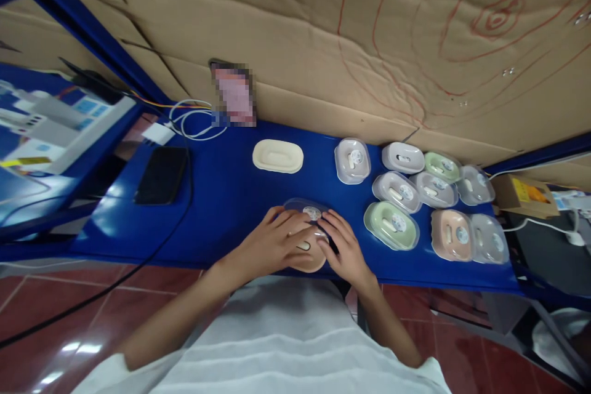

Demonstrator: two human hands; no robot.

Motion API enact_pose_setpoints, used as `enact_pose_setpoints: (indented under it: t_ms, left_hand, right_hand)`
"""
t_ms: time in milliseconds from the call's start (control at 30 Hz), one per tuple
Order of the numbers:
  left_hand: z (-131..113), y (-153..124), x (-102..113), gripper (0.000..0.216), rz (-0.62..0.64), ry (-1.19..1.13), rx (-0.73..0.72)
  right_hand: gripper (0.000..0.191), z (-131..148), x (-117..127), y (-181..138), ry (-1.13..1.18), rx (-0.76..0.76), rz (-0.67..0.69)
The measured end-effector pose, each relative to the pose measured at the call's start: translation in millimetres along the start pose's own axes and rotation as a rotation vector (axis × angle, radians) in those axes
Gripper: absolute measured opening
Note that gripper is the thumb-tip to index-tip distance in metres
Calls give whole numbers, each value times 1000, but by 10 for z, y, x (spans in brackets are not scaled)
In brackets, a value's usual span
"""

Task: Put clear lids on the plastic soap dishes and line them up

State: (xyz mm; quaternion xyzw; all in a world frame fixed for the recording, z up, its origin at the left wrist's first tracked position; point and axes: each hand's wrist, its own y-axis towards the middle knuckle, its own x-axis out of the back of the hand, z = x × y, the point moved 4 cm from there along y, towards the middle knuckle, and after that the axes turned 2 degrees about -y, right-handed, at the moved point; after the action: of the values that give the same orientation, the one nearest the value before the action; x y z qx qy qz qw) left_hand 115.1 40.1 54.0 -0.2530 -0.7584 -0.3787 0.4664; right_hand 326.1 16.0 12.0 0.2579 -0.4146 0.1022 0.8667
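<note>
Close to the table's front edge, a peach soap box (pixel 314 260) with a clear lid (pixel 312 213) and a round sticker lies between my two hands. My left hand (pixel 273 241) reaches over its left side, fingers bent across the top. On the right side, my right hand (pixel 345 250) grips the rim with thumb and fingers. Parts of the box are hidden beneath the fingers, so I cannot tell whether the lid is fully seated. Farther back, a cream oval tray (pixel 277 163) rests apart from both hands.
Several lidded soap boxes stand at the right, including a green one (pixel 391 226), a peach one (pixel 451 235) and a grey one (pixel 353 161). At the left lie a black phone (pixel 162 175), a white charger (pixel 158 133) and a black cable (pixel 191 181). Cardboard (pixel 295 43) walls the back.
</note>
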Motion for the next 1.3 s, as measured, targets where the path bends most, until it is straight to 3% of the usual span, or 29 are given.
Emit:
enact_pose_setpoints:
  t_ms: [100, 167, 467, 767, 1000, 1100, 1200, 1300]
  left_hand:
    - [19, -220, -17, 87, 30, -91, 48]
    - [31, -356, -69, 95, 28, -79, 76]
    - [62, -410, -167, 46, -112, -49, 91]
    - [110, -438, -230, 37, -197, -54, 14]
    - [168, -491, -254, 42, -173, -179, 1]
    - [184, -497, -260, 41, -165, -202, 12]
    - [208, -416, -238, 37, -178, -155, 58]
    - [244, -212, -210, 34, -168, -41, 123]
  right_hand:
    - [53, -2, 9, -13, 5, -20, -11]
    - [53, 20, 20, -27, 0, 8, -19]
    - [50, 205, 29, -250, -147, 172, 42]
    - [55, 269, -41, -343, -246, 197, -67]
    - [76, 280, -106, -400, -220, 155, -129]
    - [76, 342, -128, -379, -209, 148, -161]
    - [70, 357, -30, -268, -191, 122, -73]
    - [64, 164, 347, -33, -210, 96, 23]
